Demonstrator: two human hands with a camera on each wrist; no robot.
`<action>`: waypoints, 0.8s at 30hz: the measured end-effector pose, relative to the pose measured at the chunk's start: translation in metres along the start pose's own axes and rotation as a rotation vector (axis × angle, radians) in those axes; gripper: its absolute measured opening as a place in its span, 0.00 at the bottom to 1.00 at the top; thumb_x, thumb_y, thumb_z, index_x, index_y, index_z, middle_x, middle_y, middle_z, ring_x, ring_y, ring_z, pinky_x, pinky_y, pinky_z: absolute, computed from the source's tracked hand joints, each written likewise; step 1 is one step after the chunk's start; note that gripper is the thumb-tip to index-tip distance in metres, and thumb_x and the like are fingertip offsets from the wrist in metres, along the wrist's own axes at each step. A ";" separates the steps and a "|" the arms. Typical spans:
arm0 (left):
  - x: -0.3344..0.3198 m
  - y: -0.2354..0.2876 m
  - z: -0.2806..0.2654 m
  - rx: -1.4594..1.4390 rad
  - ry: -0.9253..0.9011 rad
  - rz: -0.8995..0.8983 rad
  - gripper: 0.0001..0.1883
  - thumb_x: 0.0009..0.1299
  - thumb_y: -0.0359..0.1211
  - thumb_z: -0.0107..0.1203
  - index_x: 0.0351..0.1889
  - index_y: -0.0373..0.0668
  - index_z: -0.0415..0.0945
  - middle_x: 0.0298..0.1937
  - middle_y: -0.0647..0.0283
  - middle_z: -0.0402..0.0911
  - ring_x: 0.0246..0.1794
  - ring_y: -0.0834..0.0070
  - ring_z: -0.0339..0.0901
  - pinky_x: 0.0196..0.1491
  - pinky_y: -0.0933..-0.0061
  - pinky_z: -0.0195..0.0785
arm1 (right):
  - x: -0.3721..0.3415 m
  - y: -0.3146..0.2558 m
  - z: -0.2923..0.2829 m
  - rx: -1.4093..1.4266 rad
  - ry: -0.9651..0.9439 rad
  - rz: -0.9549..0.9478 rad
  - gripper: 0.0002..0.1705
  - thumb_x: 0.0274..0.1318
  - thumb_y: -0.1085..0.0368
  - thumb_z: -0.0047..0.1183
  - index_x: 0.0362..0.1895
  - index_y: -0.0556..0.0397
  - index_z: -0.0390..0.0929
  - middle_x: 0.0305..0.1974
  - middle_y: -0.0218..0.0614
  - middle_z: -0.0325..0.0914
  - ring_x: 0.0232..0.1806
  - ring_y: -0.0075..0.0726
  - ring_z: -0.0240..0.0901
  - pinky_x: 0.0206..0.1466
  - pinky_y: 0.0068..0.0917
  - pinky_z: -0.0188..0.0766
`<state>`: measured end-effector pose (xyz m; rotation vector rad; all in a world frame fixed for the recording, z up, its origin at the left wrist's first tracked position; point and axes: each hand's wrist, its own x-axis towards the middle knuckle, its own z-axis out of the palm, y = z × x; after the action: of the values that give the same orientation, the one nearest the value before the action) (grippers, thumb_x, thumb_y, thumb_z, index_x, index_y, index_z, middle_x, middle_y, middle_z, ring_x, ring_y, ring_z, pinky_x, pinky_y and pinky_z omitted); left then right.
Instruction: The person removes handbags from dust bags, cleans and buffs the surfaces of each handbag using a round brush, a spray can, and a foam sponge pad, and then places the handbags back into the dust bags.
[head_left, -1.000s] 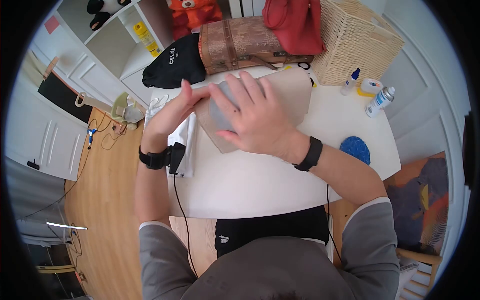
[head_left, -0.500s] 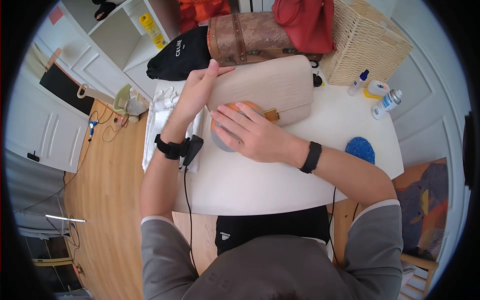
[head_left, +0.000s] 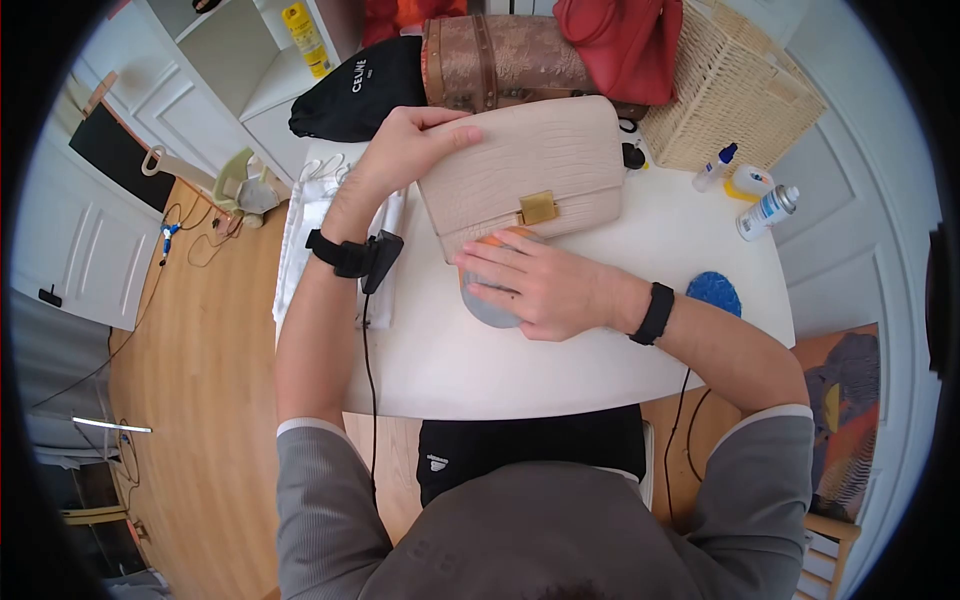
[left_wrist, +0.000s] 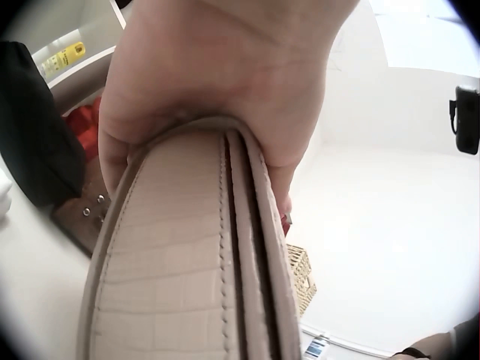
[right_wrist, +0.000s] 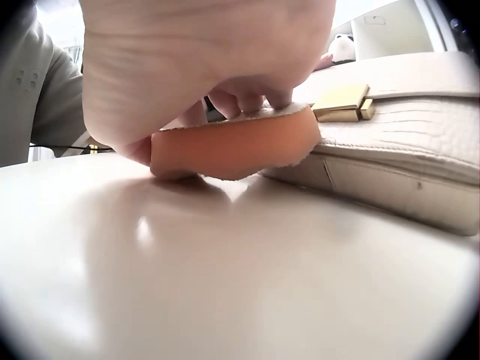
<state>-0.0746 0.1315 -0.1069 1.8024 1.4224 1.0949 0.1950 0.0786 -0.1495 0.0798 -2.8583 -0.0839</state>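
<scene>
A beige crocodile-textured handbag (head_left: 530, 150) with a gold clasp (head_left: 538, 208) is tilted over the white table, its flap side facing me. My left hand (head_left: 415, 150) grips its left end, thumb over the front face; the left wrist view shows the palm against the bag's stitched side (left_wrist: 165, 247). In front of the bag's lower edge, my right hand (head_left: 565, 290) holds a round orange-and-grey sponge pad (head_left: 488, 306). The right wrist view shows fingers on top of the sponge's orange layer (right_wrist: 232, 150) and the thumb at its near side, close over the table beside the bag.
White cloth (head_left: 320, 230) lies at the table's left. A black drawstring pouch (head_left: 350, 95), brown chest (head_left: 500, 65), red bag (head_left: 625, 45) and wicker basket (head_left: 735, 95) line the back. Bottles, a spray can (head_left: 768, 213) and a blue round pad (head_left: 714, 292) are at right.
The sponge pad in my right hand has come off the bag's face, toward me and slightly right. My left hand has raised and turned the bag, bringing its clasp into view.
</scene>
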 end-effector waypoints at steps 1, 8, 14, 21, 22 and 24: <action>0.002 0.005 -0.002 -0.005 0.004 0.007 0.29 0.72 0.48 0.71 0.58 0.32 0.86 0.46 0.57 0.91 0.45 0.78 0.84 0.52 0.75 0.77 | -0.003 0.000 0.000 0.049 -0.008 -0.002 0.36 0.43 0.62 0.66 0.60 0.63 0.80 0.76 0.55 0.66 0.81 0.53 0.59 0.81 0.54 0.54; 0.014 -0.002 -0.009 0.045 -0.148 -0.006 0.29 0.72 0.52 0.68 0.55 0.33 0.86 0.39 0.61 0.89 0.40 0.79 0.81 0.46 0.73 0.75 | -0.010 -0.007 -0.007 0.161 -0.063 0.033 0.42 0.37 0.60 0.71 0.63 0.58 0.77 0.75 0.53 0.67 0.78 0.60 0.61 0.79 0.57 0.57; 0.011 0.008 -0.013 0.070 -0.170 -0.044 0.23 0.75 0.48 0.66 0.52 0.35 0.85 0.38 0.66 0.86 0.40 0.82 0.78 0.45 0.76 0.72 | 0.028 -0.009 -0.048 -0.092 0.235 0.111 0.35 0.36 0.58 0.71 0.54 0.57 0.83 0.66 0.46 0.74 0.69 0.57 0.67 0.70 0.50 0.64; 0.000 0.019 -0.011 0.176 -0.203 0.042 0.23 0.72 0.44 0.71 0.55 0.37 0.82 0.42 0.65 0.86 0.43 0.82 0.79 0.48 0.76 0.73 | 0.052 0.002 -0.010 -0.451 0.227 -0.001 0.18 0.47 0.60 0.61 0.41 0.58 0.88 0.59 0.46 0.77 0.65 0.58 0.69 0.61 0.50 0.68; -0.002 0.021 -0.012 0.169 -0.200 0.032 0.23 0.72 0.44 0.71 0.55 0.37 0.82 0.42 0.65 0.86 0.43 0.82 0.79 0.48 0.76 0.73 | 0.046 -0.001 -0.010 -0.418 0.204 0.029 0.19 0.48 0.60 0.60 0.41 0.59 0.88 0.58 0.47 0.77 0.64 0.59 0.69 0.61 0.51 0.69; -0.006 0.027 -0.011 0.229 -0.207 0.097 0.26 0.69 0.44 0.74 0.57 0.37 0.81 0.44 0.63 0.86 0.45 0.80 0.80 0.51 0.75 0.74 | 0.031 -0.007 -0.007 -0.373 0.170 0.061 0.19 0.49 0.60 0.60 0.41 0.61 0.88 0.58 0.48 0.77 0.64 0.59 0.69 0.61 0.51 0.69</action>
<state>-0.0714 0.1187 -0.0807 2.0977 1.3932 0.7892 0.1671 0.0694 -0.1351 -0.0735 -2.6235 -0.5656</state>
